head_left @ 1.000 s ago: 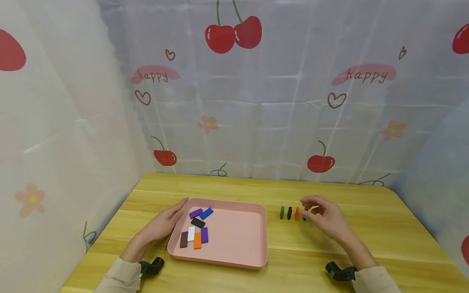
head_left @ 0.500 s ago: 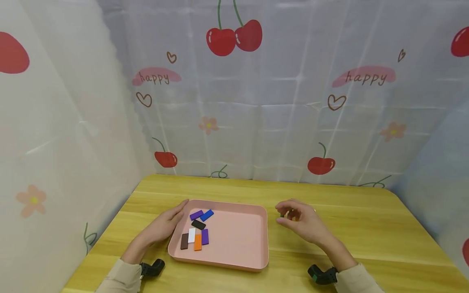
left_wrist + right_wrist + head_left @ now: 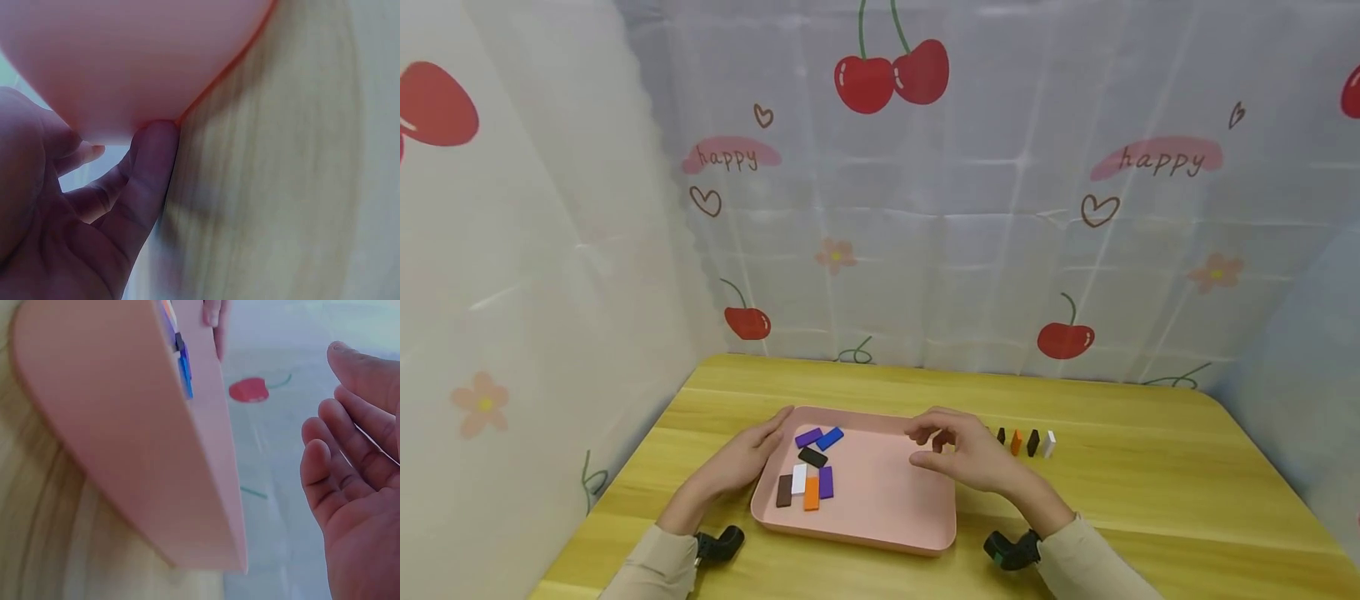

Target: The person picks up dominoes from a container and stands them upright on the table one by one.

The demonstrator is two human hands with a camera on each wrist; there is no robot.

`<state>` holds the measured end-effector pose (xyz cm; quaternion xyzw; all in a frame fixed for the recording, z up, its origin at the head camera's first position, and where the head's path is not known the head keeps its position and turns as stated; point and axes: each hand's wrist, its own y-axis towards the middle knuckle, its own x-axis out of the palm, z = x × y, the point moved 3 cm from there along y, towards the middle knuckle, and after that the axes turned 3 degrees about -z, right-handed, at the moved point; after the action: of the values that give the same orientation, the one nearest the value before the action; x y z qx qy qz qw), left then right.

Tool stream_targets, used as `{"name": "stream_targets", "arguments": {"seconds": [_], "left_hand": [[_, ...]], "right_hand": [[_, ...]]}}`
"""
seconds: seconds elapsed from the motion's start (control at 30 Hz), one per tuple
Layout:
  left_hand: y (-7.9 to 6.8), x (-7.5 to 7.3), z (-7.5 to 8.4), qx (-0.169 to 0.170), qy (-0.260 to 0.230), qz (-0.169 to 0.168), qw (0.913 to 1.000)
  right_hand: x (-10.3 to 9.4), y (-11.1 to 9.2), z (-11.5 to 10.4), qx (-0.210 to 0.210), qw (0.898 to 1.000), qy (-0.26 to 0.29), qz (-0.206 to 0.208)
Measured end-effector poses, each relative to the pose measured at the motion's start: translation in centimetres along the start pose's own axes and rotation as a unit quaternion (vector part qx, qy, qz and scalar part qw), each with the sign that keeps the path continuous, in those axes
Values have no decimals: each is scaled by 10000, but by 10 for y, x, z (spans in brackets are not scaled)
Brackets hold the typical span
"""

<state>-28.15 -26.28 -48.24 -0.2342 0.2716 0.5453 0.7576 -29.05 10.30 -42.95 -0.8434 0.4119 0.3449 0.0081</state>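
Observation:
A pink tray lies on the table with several flat domino-like blocks in its left half. Among them are a blue block, a white block and an orange block. My left hand rests against the tray's left side, its fingers along the wall; in the left wrist view the fingers touch the tray's corner. Above the tray's right part is my right hand, fingers loosely bent and apart. The right wrist view shows nothing in that hand, which is clear of the tray wall.
Right of the tray, several blocks stand on edge in a row, including an orange one, a black one and a white one. The row's left end is partly hidden by my right hand. A printed curtain encloses the wooden table.
My right hand has moved left, from the row of standing blocks to above the tray's right part, uncovering the row's right end. The left hand stays at the tray's side.

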Motion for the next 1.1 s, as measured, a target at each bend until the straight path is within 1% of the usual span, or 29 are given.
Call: {"name": "stream_targets", "arguments": {"seconds": [0.13, 0.23, 0.37, 0.47, 0.6, 0.7, 0.8, 0.9, 1.03, 1.1], "left_hand": [[-1, -2, 0, -79, -62, 18, 9999], [-1, -3, -1, -153, -87, 13, 9998], [-1, -4, -3, -136, -19, -2, 9999], [-1, -4, -5, -154, -46, -5, 9999], [-2, -3, -6, -163, -101, 2, 9998], [-1, -2, -6, -158, -119, 13, 9998], [0, -1, -6, -143, -108, -4, 9998], [1, -1, -5, -146, -90, -2, 9999], [2, 0, -4, -109, -62, -3, 9999], [2, 0, -4, -94, -36, -7, 9999]], "right_hand": [[9, 18, -7, -139, 9995, 32, -277], [16, 31, -12, -71, 9987, 43, -512], [26, 47, -15, 38, 9970, -185, -756], [34, 59, -16, 49, 9954, -394, -872], [43, 72, -15, 151, 9949, -448, -893], [50, 78, -9, 285, 9944, -380, -946], [58, 82, -3, 333, 9932, -349, -1061], [65, 84, 2, 399, 9914, -394, -1180], [74, 85, 8, 601, 9878, -507, -1346], [79, 86, 9, 567, 9861, -655, -1415]]}}
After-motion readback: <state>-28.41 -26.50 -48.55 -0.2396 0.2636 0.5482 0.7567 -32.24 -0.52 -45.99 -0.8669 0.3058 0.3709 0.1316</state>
